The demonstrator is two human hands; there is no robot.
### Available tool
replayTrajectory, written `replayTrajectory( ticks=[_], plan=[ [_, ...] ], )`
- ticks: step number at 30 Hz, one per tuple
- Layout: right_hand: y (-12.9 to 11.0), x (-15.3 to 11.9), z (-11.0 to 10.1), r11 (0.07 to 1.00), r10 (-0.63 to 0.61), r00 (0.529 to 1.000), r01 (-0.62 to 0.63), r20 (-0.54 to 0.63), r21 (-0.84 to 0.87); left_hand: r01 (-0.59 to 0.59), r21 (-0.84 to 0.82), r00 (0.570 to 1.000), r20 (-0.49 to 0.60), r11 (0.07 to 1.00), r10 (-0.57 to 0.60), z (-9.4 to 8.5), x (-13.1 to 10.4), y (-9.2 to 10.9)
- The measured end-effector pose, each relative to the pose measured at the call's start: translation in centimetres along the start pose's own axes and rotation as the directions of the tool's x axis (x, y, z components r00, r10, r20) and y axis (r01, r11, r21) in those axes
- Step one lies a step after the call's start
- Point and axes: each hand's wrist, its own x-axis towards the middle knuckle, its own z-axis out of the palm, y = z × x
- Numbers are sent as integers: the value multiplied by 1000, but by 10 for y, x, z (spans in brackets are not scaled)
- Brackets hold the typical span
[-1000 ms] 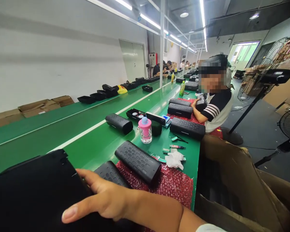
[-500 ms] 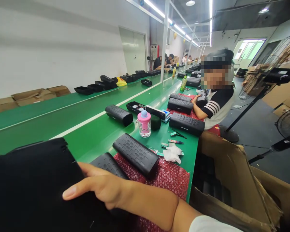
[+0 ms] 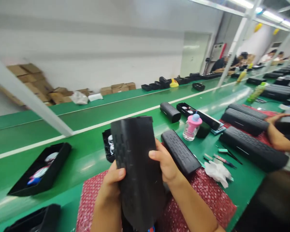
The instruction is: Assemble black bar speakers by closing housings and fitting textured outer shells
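two hands (image 3: 112,183) (image 3: 165,162), unlabelled black speaker shell (image 3: 137,167)

Black speaker housing (image 3: 137,167): long, roughly box-shaped shell with rounded edges, matte black, held upright on end above the red bubble wrap mat (image 3: 207,199). A perforated grille pattern of small oval holes runs down its left-facing side; the broad face toward the camera is plain, with faint scuffs. The top end sits level and flat; the lower end drops out of view near the bottom edge, where a small red and blue spot shows. It is gripped from both sides, clear of the mat, and stands slightly tilted with the top leaning away.
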Motion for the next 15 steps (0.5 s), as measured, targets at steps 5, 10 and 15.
replayTrajectory(
  ticks=[5,10,15],
  plan=[
    [-4,-13,4,998,58,998,-58,12,27,58,-9,997,-57,998,-58,-10,10,-2],
    [-1,-15,1,996,66,995,-62,78,-58,76,-9,990,-120,997,-77,-11,6,2],
    [-7,-10,-5,996,50,986,-39,156,-77,17,24,975,-224,1000,-11,22,-5,0]
  ],
)
